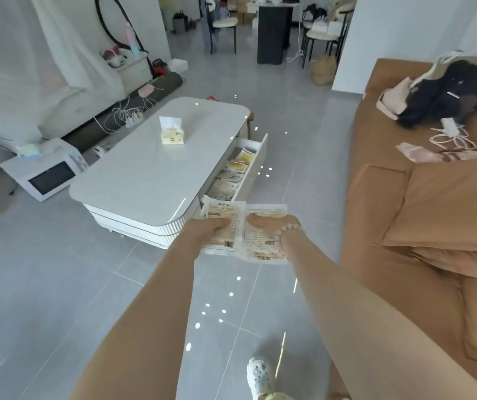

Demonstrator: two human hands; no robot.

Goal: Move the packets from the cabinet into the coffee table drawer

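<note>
White coffee table (156, 157): glossy top with rounded corners, standing on the grey tiled floor (58, 284) ahead of you.
Drawer (256, 166): pulled out of the table's right side and open.
Drawer contents: a layer of stored packets (234, 171), pale with yellow print, lying flat and overlapping along most of its length; the far end shows bare white.
Left packet (225, 210): you hold it just off the table's near right corner. Its top edge overlaps the drawer's near end in view, but you cannot tell whether it is over the drawer.
Right packet (263, 249): beside the left one with their edges meeting, further right of the table and above the floor.
Left hand (211, 229): clamped on the left packet, thumb on top and fingers out of sight beneath.
Right hand (269, 226): clamped on the right packet, thumb pressed on its face, with a bead bracelet (286, 230) on the wrist.
Tissue box (173, 134): on the table top towards its far end, with one tissue standing up.
Microwave (46, 171): on the floor left of the table.
Sofa (404, 197): brown, right of the table across a strip of floor, with a bag and cables on its seat.
</note>
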